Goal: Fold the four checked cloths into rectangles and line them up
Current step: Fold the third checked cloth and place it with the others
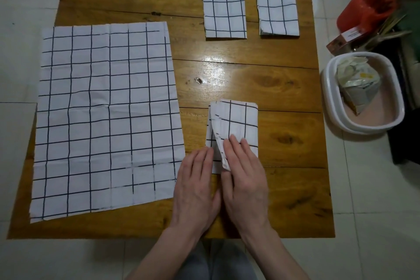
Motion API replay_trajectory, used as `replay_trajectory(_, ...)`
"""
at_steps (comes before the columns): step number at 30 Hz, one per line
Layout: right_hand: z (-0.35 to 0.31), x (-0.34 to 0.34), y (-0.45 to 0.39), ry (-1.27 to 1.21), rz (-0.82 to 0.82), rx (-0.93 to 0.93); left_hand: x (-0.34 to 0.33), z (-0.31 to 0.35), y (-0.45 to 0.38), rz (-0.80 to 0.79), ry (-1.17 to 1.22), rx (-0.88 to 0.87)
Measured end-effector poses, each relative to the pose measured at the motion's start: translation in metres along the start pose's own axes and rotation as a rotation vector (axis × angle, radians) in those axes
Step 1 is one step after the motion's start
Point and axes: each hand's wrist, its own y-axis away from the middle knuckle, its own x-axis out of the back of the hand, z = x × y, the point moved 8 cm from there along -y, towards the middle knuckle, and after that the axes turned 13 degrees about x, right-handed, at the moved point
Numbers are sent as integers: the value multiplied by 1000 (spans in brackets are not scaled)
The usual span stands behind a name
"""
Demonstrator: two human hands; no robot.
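White floor tiles [354,188] surround a wooden bench [284,88] seen from above by the head camera. On the bench's left half an unfolded cloth [106,118] lies flat, white with dark checks, its left edge reaching past the bench edge. At the far right side two folded cloths sit side by side with a gap between them: the left rectangle [225,8] and the right rectangle [278,8], both upright oblongs with near edges roughly level.

Near the front, right of centre, a third cloth [236,125] is folded into a narrow oblong, with its left layers loose and fanned at the near corner. The left hand [195,188] lies flat, fingers together, its fingertips at that cloth's near left edge. The right hand [245,179] lies flat on the cloth's near end, fingers extended and pressing the layers down; neither hand pinches anything.

Off the bench to the right, on the floor, stands a white tub [327,88] holding crumpled packaging [356,82]. Beyond it is a red bucket [361,7], and a small box [345,41] leans nearby.
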Motion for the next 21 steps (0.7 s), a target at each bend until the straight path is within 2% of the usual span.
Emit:
replay_trajectory(7,4,-20,-7,94,-143,-1,6,-7,-1,9,155,53)
replay_trajectory(13,6,-33,4,-70,-295,-17,5,-4,0,27,86,-19)
replay_trajectory(17,15,-23,3,-272,-193,-65,5,-4,2,66,17,-32)
replay_trajectory(21,30,0,-6,-200,-24,-65,5,-5,3,67,-18,-50)
